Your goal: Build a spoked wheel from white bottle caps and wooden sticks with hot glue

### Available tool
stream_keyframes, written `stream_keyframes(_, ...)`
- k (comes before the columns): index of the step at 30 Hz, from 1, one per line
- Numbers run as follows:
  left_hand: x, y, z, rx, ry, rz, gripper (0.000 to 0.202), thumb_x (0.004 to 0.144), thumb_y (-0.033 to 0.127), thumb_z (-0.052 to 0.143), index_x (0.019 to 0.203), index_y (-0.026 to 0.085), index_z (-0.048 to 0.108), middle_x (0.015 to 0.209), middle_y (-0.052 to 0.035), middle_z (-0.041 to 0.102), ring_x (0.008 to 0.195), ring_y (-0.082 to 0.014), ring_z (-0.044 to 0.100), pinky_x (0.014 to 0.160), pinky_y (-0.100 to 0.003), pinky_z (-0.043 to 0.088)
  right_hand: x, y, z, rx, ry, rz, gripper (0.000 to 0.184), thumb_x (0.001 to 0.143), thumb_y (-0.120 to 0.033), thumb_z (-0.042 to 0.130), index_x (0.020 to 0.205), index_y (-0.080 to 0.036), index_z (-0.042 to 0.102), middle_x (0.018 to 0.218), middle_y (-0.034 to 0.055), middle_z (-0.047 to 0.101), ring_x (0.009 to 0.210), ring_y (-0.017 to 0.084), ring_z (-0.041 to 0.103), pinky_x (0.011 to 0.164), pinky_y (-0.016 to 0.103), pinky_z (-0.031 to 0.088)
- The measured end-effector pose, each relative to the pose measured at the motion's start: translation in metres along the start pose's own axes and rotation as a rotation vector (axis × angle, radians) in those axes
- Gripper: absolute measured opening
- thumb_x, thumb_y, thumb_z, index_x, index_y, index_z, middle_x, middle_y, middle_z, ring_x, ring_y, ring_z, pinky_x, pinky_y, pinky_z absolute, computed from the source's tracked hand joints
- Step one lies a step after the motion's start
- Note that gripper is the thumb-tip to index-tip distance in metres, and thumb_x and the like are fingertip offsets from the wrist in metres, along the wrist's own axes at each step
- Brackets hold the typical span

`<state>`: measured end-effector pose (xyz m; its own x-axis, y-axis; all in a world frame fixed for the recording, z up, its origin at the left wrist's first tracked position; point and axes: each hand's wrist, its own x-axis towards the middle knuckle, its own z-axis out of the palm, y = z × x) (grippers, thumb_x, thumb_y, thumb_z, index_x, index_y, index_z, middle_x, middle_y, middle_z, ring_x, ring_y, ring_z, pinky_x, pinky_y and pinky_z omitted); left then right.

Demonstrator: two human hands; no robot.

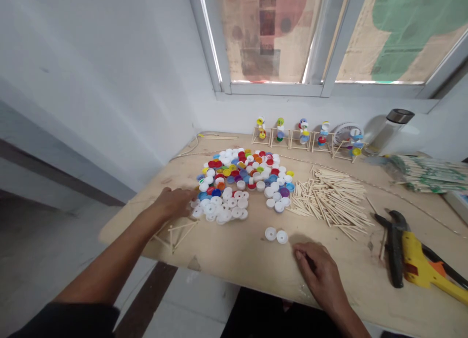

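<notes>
My left hand (174, 201) reaches across the wooden table (234, 253) and rests at the left edge of a heap of white bottle caps (222, 206), its fingers hidden among them. My right hand (319, 272) lies on the table with its fingers curled loosely, just right of two separate white caps (276, 235). Behind the white heap spreads a pile of mixed coloured caps (246, 172). A small frame of wooden sticks (175, 231) lies under my left forearm.
A heap of thin wooden sticks (329, 199) lies to the right. A yellow glue gun (424, 265) and black pliers (393, 245) sit at the right edge. Several cap-and-stick models (303, 133), a small fan (347, 136), a jar (389, 128) and packets (427, 172) stand by the wall.
</notes>
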<state>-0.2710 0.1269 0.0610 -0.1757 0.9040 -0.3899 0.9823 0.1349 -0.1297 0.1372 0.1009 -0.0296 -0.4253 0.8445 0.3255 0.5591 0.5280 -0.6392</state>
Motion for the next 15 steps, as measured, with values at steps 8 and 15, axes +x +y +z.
stream_keyframes(8,0.013,0.001,0.009,0.032,0.0,0.056,0.018,0.064,0.021,0.055,0.08,0.023,0.06,0.091,-0.008,0.07,0.096,-0.0318,0.059,0.083,-0.049,0.034,0.002,0.0,-0.001,-0.01,-0.008,-0.01,0.018,0.09,-0.026,0.049,0.093,-0.021,0.067,0.089,0.0055,0.072,0.083,0.022,0.066,0.078,0.037,0.049)
stream_keyframes(15,0.012,0.003,0.008,0.018,0.022,0.058,0.015,0.065,0.022,0.05,0.077,0.022,0.059,0.082,-0.0075,0.069,0.089,-0.0296,0.06,0.083,-0.048,0.033,0.002,-0.001,-0.002,-0.027,-0.01,-0.016,0.02,0.09,-0.026,0.048,0.093,-0.021,0.067,0.088,0.0057,0.072,0.081,0.022,0.067,0.077,0.036,0.05)
